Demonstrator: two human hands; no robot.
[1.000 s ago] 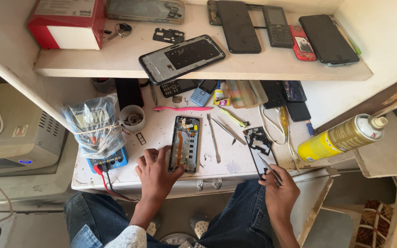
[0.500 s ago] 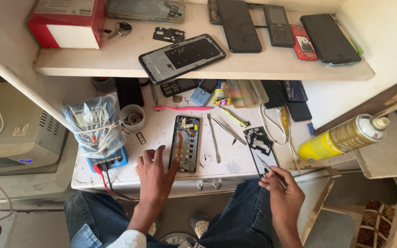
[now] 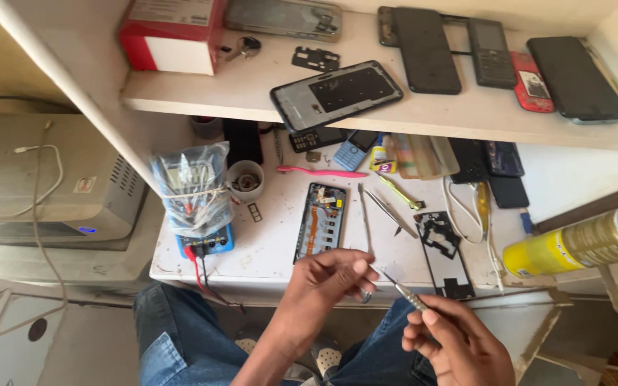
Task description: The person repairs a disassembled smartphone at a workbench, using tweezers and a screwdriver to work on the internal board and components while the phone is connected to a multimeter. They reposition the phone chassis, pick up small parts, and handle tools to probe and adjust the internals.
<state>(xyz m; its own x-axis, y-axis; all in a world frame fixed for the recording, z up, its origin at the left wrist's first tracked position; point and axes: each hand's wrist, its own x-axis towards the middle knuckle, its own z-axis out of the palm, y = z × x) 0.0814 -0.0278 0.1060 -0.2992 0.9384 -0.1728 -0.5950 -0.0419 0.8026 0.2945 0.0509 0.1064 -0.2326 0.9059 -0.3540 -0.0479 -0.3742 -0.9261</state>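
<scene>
While the opened phone [image 3: 320, 221] lies flat on the white worktable [image 3: 266, 246], circuit side up, both hands meet just in front of it, over the table's near edge. The left hand [image 3: 327, 282] has its fingers curled inward, tips pinched close together right at the point of a slim metal screwdriver [image 3: 403, 292]; whether something tiny sits between those fingertips, I cannot tell. The right hand [image 3: 459, 343] is closed around the screwdriver's handle, thumb on top, the shaft angled up and left toward the other hand. The phone sits just beyond the left knuckles, not touched by either hand. Right of it, two pairs of tweezers [image 3: 388, 211] lie loose, and a black phone frame [image 3: 446, 254] rests near the table's edge. At the left stands a blue multimeter [image 3: 202, 214] wrapped in a clear bag, with a small white cup [image 3: 244, 181] beside it. A yellow spray can [image 3: 581, 243] lies on its side at far right. Above, the shelf [image 3: 252, 93] carries a red box [image 3: 169, 32] and several handsets.
</scene>
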